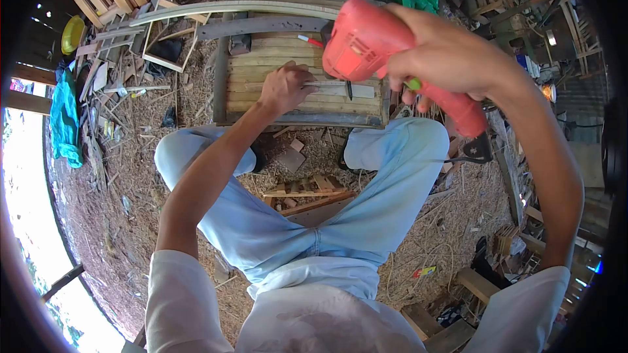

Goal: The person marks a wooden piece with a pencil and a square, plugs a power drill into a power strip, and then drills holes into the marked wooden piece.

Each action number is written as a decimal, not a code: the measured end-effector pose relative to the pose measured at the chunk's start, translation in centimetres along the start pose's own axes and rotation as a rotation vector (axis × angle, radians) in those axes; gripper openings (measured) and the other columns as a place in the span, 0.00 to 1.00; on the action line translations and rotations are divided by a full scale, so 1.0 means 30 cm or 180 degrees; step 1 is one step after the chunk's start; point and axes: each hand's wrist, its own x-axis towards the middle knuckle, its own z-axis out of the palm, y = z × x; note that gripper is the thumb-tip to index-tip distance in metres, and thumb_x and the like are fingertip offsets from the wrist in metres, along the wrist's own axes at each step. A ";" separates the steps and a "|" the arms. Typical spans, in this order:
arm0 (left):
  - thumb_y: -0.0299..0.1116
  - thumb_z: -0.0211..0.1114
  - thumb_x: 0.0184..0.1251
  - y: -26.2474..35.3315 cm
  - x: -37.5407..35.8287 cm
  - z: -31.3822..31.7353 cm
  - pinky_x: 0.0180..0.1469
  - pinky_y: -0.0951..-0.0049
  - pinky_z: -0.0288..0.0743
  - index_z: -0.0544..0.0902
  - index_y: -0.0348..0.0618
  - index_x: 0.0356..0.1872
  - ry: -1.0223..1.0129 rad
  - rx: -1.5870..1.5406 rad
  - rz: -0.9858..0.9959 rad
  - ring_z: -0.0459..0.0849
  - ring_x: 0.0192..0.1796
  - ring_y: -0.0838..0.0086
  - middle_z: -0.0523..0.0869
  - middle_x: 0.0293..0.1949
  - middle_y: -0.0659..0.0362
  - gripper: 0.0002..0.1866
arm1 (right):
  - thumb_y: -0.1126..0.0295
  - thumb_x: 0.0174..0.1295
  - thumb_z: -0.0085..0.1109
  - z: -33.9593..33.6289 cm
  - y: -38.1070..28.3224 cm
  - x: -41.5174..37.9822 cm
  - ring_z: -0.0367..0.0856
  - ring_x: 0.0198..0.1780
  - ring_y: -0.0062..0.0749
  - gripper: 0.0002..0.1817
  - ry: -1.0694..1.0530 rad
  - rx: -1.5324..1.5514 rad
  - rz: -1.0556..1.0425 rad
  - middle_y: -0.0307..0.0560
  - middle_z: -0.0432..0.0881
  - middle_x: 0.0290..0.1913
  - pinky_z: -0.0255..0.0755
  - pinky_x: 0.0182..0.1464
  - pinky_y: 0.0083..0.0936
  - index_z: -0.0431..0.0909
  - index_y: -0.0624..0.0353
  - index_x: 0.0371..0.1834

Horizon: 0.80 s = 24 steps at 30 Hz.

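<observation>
A red power drill (369, 36) is gripped in my right hand (445, 55), its dark bit pointing down at a thin light strip (347, 89) on the low slatted bench (261, 106). Whether the bit touches the strip cannot be told. My left hand (285, 86) presses on the strip's left part, its fingers bent around it. Behind the strip, a red and white marker (310, 41) lies on the slats. A dark cord hangs from the drill's handle end.
Long curved wood strips (248, 6) lie across the bench's far side. A small wooden frame (163, 62) stands at the left, near a teal bag (65, 117) and a yellow bowl (73, 34). Wood offcuts (307, 193) and shavings cover the ground between my legs.
</observation>
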 end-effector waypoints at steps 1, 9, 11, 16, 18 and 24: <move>0.39 0.72 0.55 0.000 -0.003 0.002 0.44 0.62 0.82 0.89 0.51 0.33 0.0026 -0.0008 -0.0013 0.83 0.44 0.65 0.85 0.36 0.66 0.08 | 0.74 0.53 0.56 -0.021 0.007 -0.016 0.79 0.27 0.27 0.34 -0.0001 0.0110 0.0012 0.46 0.79 0.33 0.77 0.25 0.26 0.62 0.62 0.67; 0.39 0.75 0.54 0.022 -0.002 -0.031 0.50 0.63 0.80 0.89 0.49 0.41 0.0029 0.0028 -0.0179 0.83 0.50 0.65 0.87 0.41 0.62 0.14 | 0.75 0.53 0.58 -0.034 0.010 -0.095 0.80 0.28 0.25 0.42 0.0407 0.0187 -0.0007 0.47 0.82 0.38 0.74 0.24 0.22 0.56 0.61 0.75; 0.38 0.74 0.54 0.015 0.000 -0.056 0.51 0.63 0.80 0.88 0.49 0.41 -0.0061 -0.0091 -0.0251 0.84 0.50 0.65 0.87 0.41 0.62 0.14 | 0.75 0.53 0.58 -0.032 0.025 -0.095 0.79 0.27 0.24 0.42 0.0289 0.0476 -0.0027 0.47 0.81 0.37 0.73 0.23 0.23 0.56 0.61 0.75; 0.38 0.74 0.54 0.006 0.007 -0.036 0.49 0.64 0.80 0.88 0.49 0.41 -0.0256 -0.0212 -0.0205 0.85 0.48 0.65 0.86 0.40 0.62 0.13 | 0.75 0.52 0.58 -0.005 0.041 -0.084 0.79 0.26 0.24 0.41 0.0300 0.0467 -0.0010 0.46 0.81 0.35 0.73 0.22 0.23 0.57 0.62 0.73; 0.39 0.74 0.55 0.012 0.007 -0.022 0.46 0.64 0.81 0.88 0.49 0.40 -0.0221 -0.0280 -0.0472 0.85 0.45 0.64 0.86 0.39 0.61 0.12 | 0.75 0.52 0.58 0.006 0.045 -0.076 0.79 0.26 0.25 0.40 0.0219 0.0469 0.0058 0.46 0.81 0.35 0.73 0.22 0.24 0.58 0.62 0.73; 0.40 0.72 0.57 0.012 0.009 -0.030 0.51 0.60 0.80 0.88 0.49 0.39 -0.0359 -0.0236 -0.0389 0.84 0.50 0.61 0.87 0.40 0.60 0.11 | 0.76 0.51 0.58 0.024 0.042 -0.054 0.79 0.26 0.25 0.39 0.0257 0.0467 0.0033 0.47 0.81 0.35 0.74 0.21 0.24 0.60 0.62 0.72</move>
